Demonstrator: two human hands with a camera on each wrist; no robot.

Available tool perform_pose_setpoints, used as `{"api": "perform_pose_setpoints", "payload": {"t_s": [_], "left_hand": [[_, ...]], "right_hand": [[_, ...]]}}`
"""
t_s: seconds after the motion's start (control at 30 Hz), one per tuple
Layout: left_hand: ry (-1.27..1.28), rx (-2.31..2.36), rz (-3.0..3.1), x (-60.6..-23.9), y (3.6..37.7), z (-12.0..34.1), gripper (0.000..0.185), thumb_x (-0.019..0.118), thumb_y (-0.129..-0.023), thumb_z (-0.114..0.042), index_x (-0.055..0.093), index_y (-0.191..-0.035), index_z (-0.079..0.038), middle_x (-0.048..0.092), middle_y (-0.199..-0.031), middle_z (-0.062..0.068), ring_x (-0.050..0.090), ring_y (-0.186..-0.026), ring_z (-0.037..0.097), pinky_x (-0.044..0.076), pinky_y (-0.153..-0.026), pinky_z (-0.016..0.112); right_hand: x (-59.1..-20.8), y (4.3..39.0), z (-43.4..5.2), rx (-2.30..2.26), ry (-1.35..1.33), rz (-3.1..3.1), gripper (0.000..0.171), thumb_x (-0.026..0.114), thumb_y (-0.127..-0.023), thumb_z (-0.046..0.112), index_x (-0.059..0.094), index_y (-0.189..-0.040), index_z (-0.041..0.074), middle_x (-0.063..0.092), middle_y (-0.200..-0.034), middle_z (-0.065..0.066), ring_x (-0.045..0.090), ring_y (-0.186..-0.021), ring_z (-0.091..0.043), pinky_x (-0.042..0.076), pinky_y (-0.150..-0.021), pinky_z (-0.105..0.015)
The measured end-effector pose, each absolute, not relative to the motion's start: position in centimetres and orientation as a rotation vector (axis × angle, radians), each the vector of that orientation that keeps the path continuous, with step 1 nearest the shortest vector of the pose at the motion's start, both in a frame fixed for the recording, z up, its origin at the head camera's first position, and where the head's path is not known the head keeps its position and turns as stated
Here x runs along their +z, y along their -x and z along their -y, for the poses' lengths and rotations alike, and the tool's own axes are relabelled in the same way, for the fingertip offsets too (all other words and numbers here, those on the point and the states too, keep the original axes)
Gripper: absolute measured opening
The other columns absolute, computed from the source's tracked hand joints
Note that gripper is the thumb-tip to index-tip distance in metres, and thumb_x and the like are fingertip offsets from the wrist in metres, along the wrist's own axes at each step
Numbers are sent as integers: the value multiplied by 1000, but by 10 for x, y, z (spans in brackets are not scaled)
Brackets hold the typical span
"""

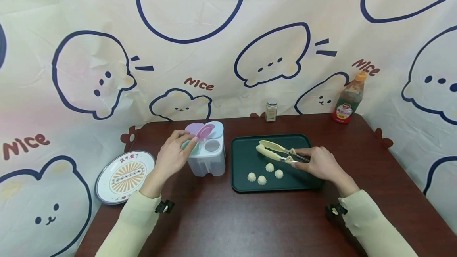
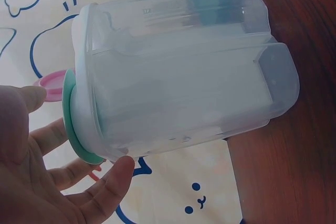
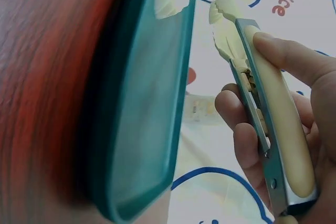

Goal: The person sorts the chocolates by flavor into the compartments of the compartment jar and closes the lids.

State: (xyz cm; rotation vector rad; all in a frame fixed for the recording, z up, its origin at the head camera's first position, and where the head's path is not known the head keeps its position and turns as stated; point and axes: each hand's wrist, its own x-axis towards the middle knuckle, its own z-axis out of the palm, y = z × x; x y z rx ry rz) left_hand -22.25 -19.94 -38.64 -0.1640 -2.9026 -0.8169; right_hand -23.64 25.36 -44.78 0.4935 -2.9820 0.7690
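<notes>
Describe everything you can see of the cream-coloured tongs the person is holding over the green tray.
The tongs have two cream plastic arms with scalloped tips, joined to grey metal strips that show in the right wrist view. The arms are spread apart and nothing is between the tips. They lie nearly level above the dark green tray, tips pointing left and away from the person, over four small pale dumplings. The right hand grips their hinge end, fingers curled round both arms.

The left hand (image 2: 47, 182) lies open against the lidded end of a clear plastic container (image 2: 184, 72), thumb tip touching its wall. A green lid (image 2: 73, 124) sits just beyond the fingers, a pink lid (image 2: 50, 85) above them.
</notes>
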Motion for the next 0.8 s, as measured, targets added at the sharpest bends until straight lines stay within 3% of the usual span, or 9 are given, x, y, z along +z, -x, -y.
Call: {"api": "perform_pose_setpoints", "payload": {"t_s": [0.27, 0.43, 0.53, 0.67, 0.8], "left_hand": [[162, -819, 2899, -386, 223, 199, 63, 38, -101, -62, 63, -134, -15, 47, -147, 13, 47, -133, 38, 41, -106, 66], [166, -824, 2899, -386, 222, 199, 62, 38, -101, -62, 63, -133, -15, 48, -146, 13, 47, -133, 38, 41, -106, 66], [163, -824, 2900, -386, 222, 199, 62, 38, -101, -62, 63, -133, -15, 48, -146, 13, 46, -133, 38, 41, -106, 66], [153, -826, 2899, -385, 221, 199, 62, 39, -100, -62, 62, -134, -15, 47, -147, 13, 46, -134, 38, 40, -107, 66], [152, -825, 2903, -385, 222, 199, 62, 39, -101, -61, 62, -135, -15, 47, -148, 13, 45, -135, 38, 40, -107, 67]], "right_hand": [[-434, 232, -245, 773, -493, 2962, 52, 79, -83, 41, 71, -125, 12, 77, -99, -9, 50, -66, -14, 35, -52, -27], [-425, 228, -238, 790, -499, 2937, 50, 79, -83, 40, 71, -125, 13, 77, -103, -8, 52, -70, -14, 37, -53, -27], [-420, 227, -234, 798, -501, 2936, 51, 79, -84, 41, 70, -127, 14, 75, -87, -4, 50, -66, -15, 35, -51, -26], [-413, 226, -227, 820, -503, 2946, 53, 78, -85, 42, 68, -129, 15, 55, -58, 4, 42, -55, -16, 32, -47, -26], [-406, 223, -220, 843, -523, 2933, 54, 78, -85, 42, 68, -130, 15, 51, -54, 6, 39, -51, -15, 32, -45, -26]]}}
